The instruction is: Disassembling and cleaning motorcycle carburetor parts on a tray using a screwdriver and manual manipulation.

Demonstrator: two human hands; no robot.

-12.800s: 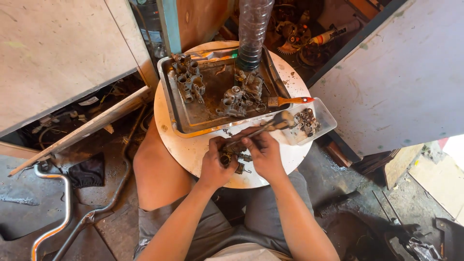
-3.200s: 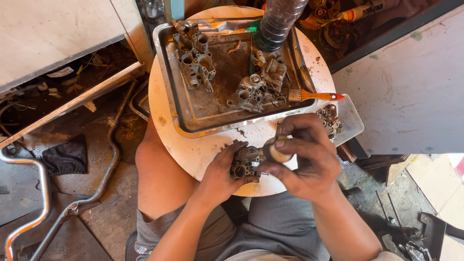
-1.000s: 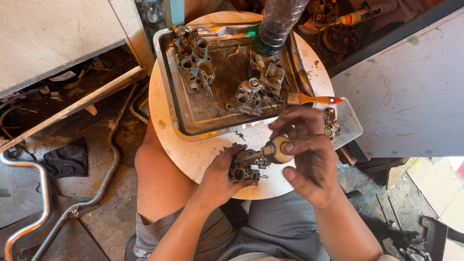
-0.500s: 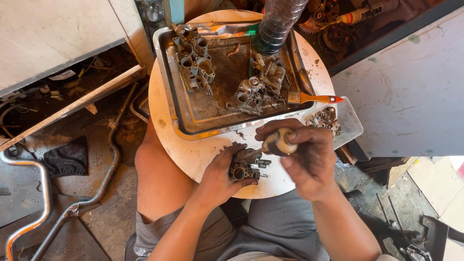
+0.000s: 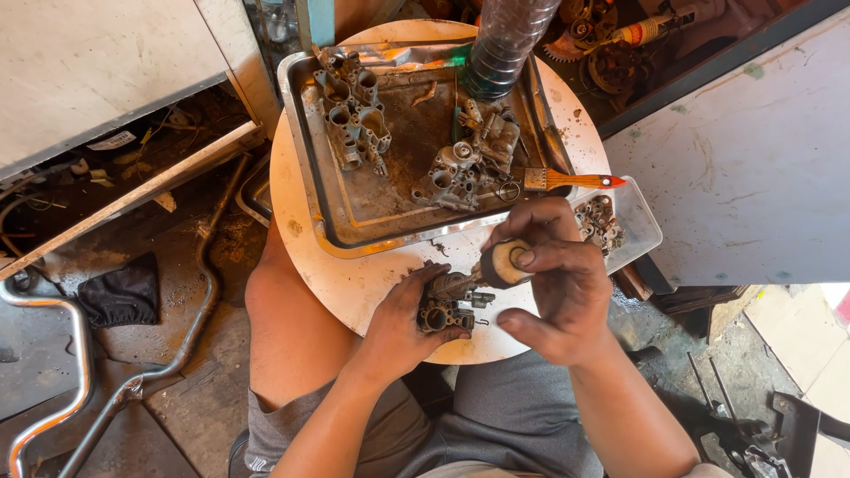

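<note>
On the near edge of a round white table (image 5: 354, 283), my left hand (image 5: 403, 323) grips a small grimy carburettor body (image 5: 447, 303). My right hand (image 5: 553, 283) is closed around a small round pale part (image 5: 506, 262), pinched between the fingertips just right of the carburettor and touching it. A metal tray (image 5: 354, 208) lies beyond the hands. It holds a row of joined carburettors (image 5: 352, 115) at its left and another dirty carburettor cluster (image 5: 474, 159) at its right.
A paintbrush with an orange handle (image 5: 571, 181) rests over the tray's right rim. A clear shallow dish of small parts (image 5: 606, 221) sits at the right. A dark plastic bottle (image 5: 505, 44) stands at the tray's far end. Bent metal tubing (image 5: 133, 381) lies on the floor at left.
My right hand has lifted the round part slightly and turned it at the carburettor's right side. My left hand stays holding the carburettor body in the same place.
</note>
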